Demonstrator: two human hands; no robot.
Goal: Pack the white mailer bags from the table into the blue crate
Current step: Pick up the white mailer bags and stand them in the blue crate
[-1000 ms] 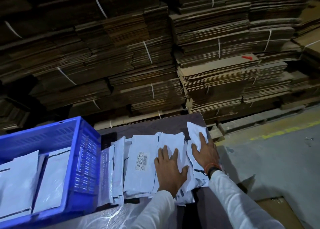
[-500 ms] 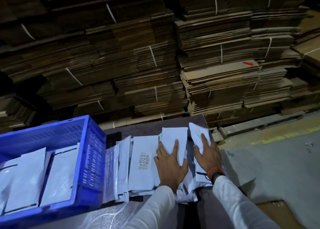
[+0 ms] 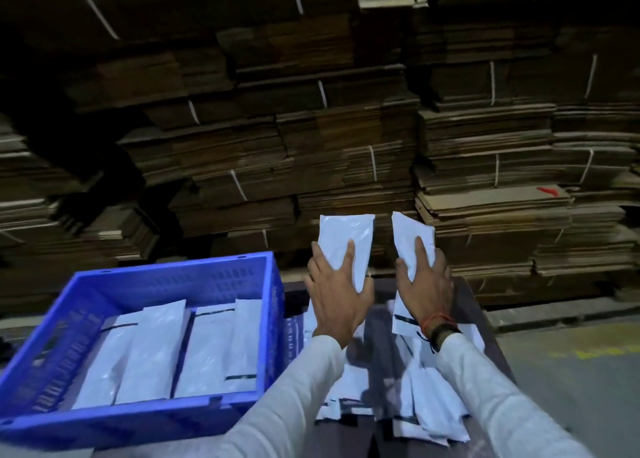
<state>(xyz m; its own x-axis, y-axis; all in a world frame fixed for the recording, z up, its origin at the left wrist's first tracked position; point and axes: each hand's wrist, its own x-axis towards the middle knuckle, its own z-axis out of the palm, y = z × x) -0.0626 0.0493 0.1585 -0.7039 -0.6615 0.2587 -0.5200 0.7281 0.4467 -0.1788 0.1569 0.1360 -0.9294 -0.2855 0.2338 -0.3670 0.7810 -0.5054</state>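
A: Okay, quick, nearest first. What lay closest?

B: Loose mailer bags (image 3: pixel 426 405) slumped in an overlapping heap on the dark table (image 3: pixel 381 319), just right of the blue crate (image 3: pixel 138 423). The crate sat at the table's left with white packed bags (image 3: pixel 149 353) lying side by side inside.

A: Hands?

B: Both were raised beyond the heap, each with one bag. The left hand (image 3: pixel 337 295) gripped the left-hand mailer bag (image 3: pixel 346 232) by its lower part, fingers spread over the near face, thumb at the bottom edge. The right hand (image 3: pixel 424 291) held the right-hand mailer bag (image 3: pixel 412 236) the same way, fingers fanned. The two bags were apart, not touching. What went on under the palms was hidden.

A: Risks?

B: My read: slick plastic, held fairly flat and not wrapped, so either bag could slide out on the swing to the crate. The right one had the longer trip, across the left arm's path, so the hands could clash. A low pass could clip the crate's right wall and fold a bag, or drop it between crate and heap.

A: Anything else?

B: The right sleeve (image 3: pixel 502 405) lay over the heap. Dragging it could push bags off the table's right edge onto the concrete floor (image 3: pixel 571 371).

A: Background?

B: Strapped stacks of flattened cardboard (image 3: pixel 311 146), well behind. Not a factor.
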